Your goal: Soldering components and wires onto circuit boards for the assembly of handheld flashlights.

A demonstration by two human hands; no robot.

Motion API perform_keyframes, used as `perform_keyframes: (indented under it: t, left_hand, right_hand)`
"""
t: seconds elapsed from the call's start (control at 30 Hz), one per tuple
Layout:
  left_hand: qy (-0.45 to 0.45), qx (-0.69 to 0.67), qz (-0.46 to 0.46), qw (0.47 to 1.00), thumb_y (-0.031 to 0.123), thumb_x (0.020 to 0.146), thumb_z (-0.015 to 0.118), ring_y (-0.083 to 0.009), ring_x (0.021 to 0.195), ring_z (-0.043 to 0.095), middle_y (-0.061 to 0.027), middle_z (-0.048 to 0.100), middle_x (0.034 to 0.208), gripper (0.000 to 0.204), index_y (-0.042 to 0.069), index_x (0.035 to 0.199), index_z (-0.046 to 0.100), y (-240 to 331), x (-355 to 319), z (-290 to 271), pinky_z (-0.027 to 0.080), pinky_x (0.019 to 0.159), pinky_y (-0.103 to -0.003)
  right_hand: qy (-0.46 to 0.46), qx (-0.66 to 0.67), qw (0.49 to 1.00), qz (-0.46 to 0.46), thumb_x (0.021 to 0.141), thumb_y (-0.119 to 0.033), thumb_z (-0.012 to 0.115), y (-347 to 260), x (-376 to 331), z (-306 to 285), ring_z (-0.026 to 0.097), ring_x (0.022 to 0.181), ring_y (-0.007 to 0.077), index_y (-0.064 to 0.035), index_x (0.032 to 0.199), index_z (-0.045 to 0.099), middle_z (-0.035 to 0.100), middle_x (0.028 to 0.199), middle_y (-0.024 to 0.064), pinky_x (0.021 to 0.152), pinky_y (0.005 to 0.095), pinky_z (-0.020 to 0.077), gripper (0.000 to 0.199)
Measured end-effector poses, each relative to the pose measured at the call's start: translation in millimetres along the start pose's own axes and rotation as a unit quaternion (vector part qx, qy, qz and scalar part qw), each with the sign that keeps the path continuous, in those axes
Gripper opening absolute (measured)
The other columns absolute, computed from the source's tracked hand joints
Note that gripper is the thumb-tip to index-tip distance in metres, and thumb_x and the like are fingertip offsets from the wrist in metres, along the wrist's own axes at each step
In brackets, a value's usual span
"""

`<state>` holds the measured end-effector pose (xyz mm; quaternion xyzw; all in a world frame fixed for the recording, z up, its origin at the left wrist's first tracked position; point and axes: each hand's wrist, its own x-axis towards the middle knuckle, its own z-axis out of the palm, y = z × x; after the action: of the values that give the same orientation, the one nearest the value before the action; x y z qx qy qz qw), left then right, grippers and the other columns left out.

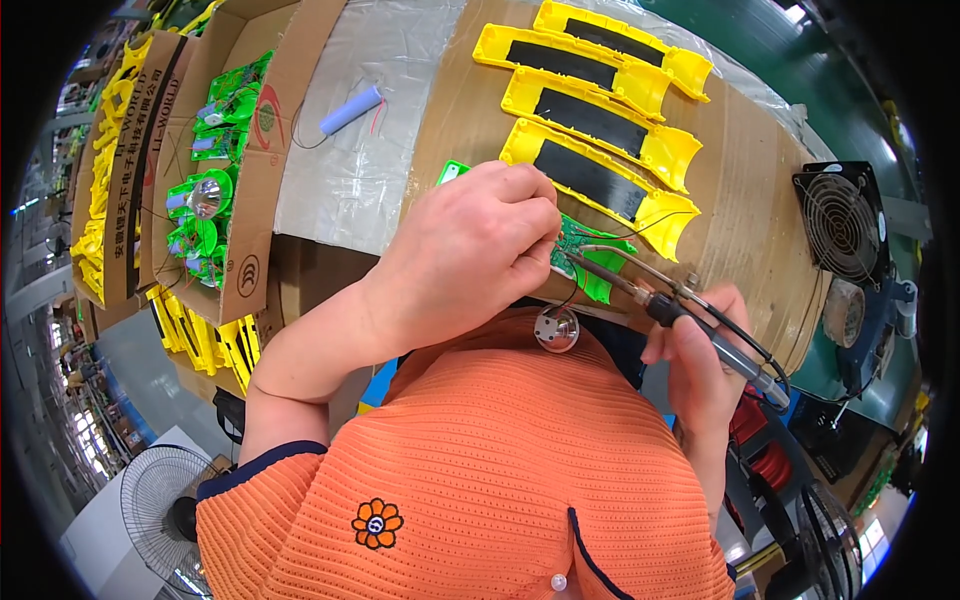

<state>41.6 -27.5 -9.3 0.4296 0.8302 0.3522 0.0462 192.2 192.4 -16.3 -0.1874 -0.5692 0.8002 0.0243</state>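
Note:
A green plastic housing with a circuit board (566,242) lies at the near edge of the cardboard-covered table. My left hand (480,235) is over it, its fingers closed in a pinch at the board's left side. Whatever they grip is hidden behind the fingers. My right hand (703,365) holds a soldering iron (712,338) with a thin metal tube fixed alongside. The iron's tip reaches the circuit board from the right. A round lamp reflector (557,329) hangs by a dark wire below the housing, close to my body.
Several yellow shell halves with black pads (590,150) lie in a row beyond my hands. A lavender battery cell (352,110) lies farther left. A cardboard box (262,150) of green assemblies stands at left. At right is a black fan (842,222).

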Motion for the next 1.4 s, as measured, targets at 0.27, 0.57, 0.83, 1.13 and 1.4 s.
perform_keyframes:
  t: [0.27, 0.57, 0.83, 1.13, 1.4]
  left_hand:
    - [-0.002, 0.004, 0.004, 1.000, 0.002, 0.076, 0.069, -0.0262, 0.084, 0.061, -0.0055, 0.062, 0.092, 0.012, 0.005, 0.081, 0.059, 1, 0, 1, 0.049, 0.074, -0.036]
    - [-0.038, 0.028, -0.005, 0.999, 0.003, 0.077, 0.070, -0.0277, 0.089, 0.062, -0.0069, 0.063, 0.096, 0.014, 0.005, 0.085, 0.060, 7, 0, -8, 0.051, 0.076, -0.037]
    - [0.018, 0.017, 0.014, 1.000, 0.009, 0.081, 0.073, -0.0292, 0.086, 0.064, -0.0090, 0.067, 0.090, 0.016, 0.005, 0.095, 0.066, 31, 34, 10, 0.051, 0.076, -0.038]
    - [0.059, -0.016, -0.042, 0.997, 0.006, 0.083, 0.070, -0.0241, 0.079, 0.065, -0.0080, 0.071, 0.088, 0.010, 0.006, 0.092, 0.071, 27, 53, 16, 0.051, 0.071, -0.033]
    - [0.115, 0.026, -0.176, 0.977, 0.009, 0.083, 0.065, -0.0296, 0.082, 0.065, -0.0100, 0.069, 0.087, 0.008, 0.004, 0.089, 0.069, -5, 23, 5, 0.051, 0.074, -0.038]
  right_hand:
    - [0.069, 0.065, 0.990, -0.101, 0.094, -0.019, 0.060, -1, -1, -33, 0.047, 0.057, 0.0132, -0.0076, 0.097, 0.049, 0.040, 0.064, -0.0005, 0.113, 0.0600, 0.0307, 0.016]
    - [0.085, 0.140, 0.980, -0.117, 0.097, -0.015, 0.055, 1, 0, -53, 0.043, 0.060, 0.0112, -0.0100, 0.104, 0.054, 0.038, 0.064, -0.0024, 0.114, 0.0547, 0.0314, 0.009]
    - [0.105, 0.137, 0.977, -0.125, 0.097, -0.017, 0.056, 1, 2, -49, 0.044, 0.060, 0.0126, -0.0136, 0.097, 0.044, 0.035, 0.064, -0.0019, 0.115, 0.0508, 0.0311, 0.012]
    - [0.097, 0.118, 0.979, -0.137, 0.093, -0.015, 0.059, -2, 10, -43, 0.052, 0.059, 0.0166, -0.0039, 0.098, 0.048, 0.049, 0.069, 0.0048, 0.086, 0.0416, 0.0510, 0.016]
    - [-0.008, 0.079, 0.992, -0.103, 0.092, -0.008, 0.060, -1, 48, -22, 0.060, 0.066, 0.0219, 0.0008, 0.101, 0.049, 0.054, 0.074, 0.0095, 0.066, 0.0352, 0.0525, 0.017]
